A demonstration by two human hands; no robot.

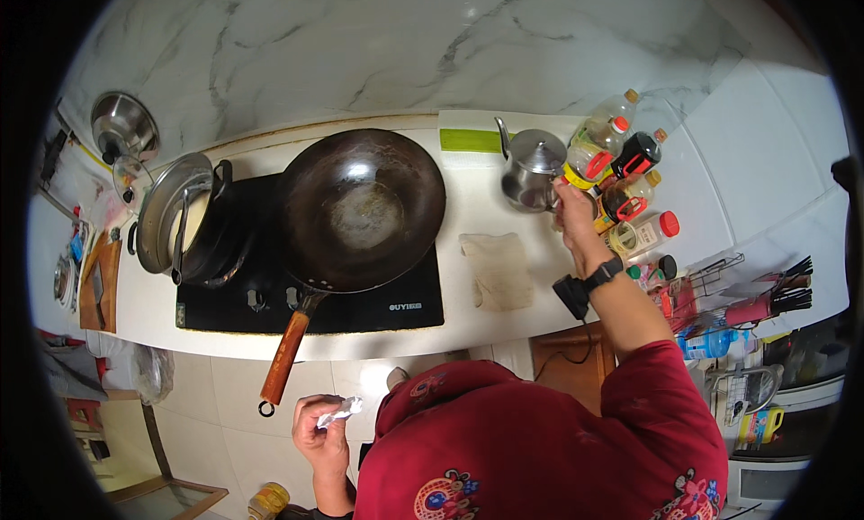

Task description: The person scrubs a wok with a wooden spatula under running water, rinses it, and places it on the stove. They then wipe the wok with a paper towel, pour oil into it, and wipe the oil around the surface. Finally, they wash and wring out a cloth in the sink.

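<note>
My left hand holds a small crumpled white piece, paper or plastic, below the wok's wooden handle. With my right hand I reach to the handle side of a lidded stainless-steel pot with a spout; its fingers are partly hidden, so whether they grip the handle or something beside it does not show. Bottles stand close by that hand. A dark wok sits on the black cooktop, its inside bare. A folded beige cloth lies between the cooktop and my right arm.
Left of the wok, a deep pot holds a ladle and pale contents. A cleaver or knife lies on a wooden board at far left. Several sauce bottles, jars and a wire rack line the right side.
</note>
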